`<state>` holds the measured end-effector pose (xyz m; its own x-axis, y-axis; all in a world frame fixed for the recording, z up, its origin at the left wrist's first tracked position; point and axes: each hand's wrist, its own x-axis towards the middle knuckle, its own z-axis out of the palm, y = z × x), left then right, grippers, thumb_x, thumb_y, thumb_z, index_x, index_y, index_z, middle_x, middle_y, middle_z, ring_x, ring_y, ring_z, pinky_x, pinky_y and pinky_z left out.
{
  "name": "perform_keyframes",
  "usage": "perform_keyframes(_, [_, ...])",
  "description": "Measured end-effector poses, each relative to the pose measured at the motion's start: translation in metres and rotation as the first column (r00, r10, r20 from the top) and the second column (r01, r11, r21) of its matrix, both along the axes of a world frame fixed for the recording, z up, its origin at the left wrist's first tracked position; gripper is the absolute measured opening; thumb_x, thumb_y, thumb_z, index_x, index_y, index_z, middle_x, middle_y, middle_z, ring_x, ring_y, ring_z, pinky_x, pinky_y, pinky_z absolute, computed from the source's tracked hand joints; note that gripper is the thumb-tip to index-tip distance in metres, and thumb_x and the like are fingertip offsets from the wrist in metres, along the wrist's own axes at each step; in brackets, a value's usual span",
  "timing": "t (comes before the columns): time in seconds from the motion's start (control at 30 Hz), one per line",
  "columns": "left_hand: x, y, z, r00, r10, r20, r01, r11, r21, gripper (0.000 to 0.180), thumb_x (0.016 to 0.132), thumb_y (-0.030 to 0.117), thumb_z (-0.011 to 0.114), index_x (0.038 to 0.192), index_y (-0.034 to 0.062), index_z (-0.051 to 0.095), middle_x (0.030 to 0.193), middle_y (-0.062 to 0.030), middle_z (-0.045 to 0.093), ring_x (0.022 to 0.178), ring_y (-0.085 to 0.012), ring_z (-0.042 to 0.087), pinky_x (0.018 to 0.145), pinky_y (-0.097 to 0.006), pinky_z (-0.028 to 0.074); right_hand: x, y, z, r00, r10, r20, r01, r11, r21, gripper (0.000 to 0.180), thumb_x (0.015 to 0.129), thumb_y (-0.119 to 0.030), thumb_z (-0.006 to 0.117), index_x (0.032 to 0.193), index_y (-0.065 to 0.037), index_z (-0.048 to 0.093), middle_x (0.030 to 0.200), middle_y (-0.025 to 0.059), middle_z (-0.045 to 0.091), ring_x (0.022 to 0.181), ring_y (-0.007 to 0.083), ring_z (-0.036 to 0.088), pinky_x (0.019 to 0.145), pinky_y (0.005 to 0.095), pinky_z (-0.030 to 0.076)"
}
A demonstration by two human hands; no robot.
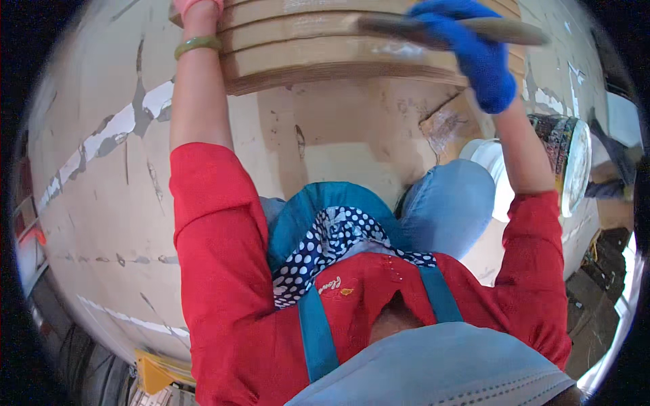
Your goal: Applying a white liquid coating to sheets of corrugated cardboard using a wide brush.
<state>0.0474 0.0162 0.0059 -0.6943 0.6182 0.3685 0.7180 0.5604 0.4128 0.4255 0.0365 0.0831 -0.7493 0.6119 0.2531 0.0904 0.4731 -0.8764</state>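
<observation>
My left hand [200, 6], in a pink glove with a green bangle at the wrist, is at the left end of a stack of brown cardboard sheets [291, 53]. The top edge of the view cuts off its fingers. My right hand [476, 54], in a blue glove, is closed around a wooden-handled brush [514, 31] held crosswise above the right part of the stack. The brush's dark end points left and is blurred. Below that end, a whitish wet smear marks the cardboard. The sheets' near edges lie in stepped layers.
To the right, beside my knee [450, 203], stand a white bucket [486, 157] and a dark, stained container with a white rim [577, 168]. A torn brown patch [447, 128] lies near them. The pale floor covering [115, 203] has cracks and peeling strips. A yellow object [154, 372] is at lower left.
</observation>
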Motion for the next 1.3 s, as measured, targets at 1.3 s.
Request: perform_keyframes(1.3, [0.026, 0.006, 0.017, 0.998, 0.058, -0.034, -0.058, 0.998, -0.006, 0.053, 0.089, 0.042, 0.046, 0.131, 0.0090, 0.049, 0.137, -0.0181, 0.045, 0.118, -0.0346, 0.050, 0.099, -0.042, 0.040, -0.205, 0.190, 0.028, 0.954, -0.260, -0.149, 0.299, 0.829, 0.472, 0.021, 0.073, -0.024, 0.072, 0.073, -0.005, 0.062, 0.074, 0.0098, 0.065, 0.066, 0.0235, 0.061, 0.063, 0.0381, 0.048])
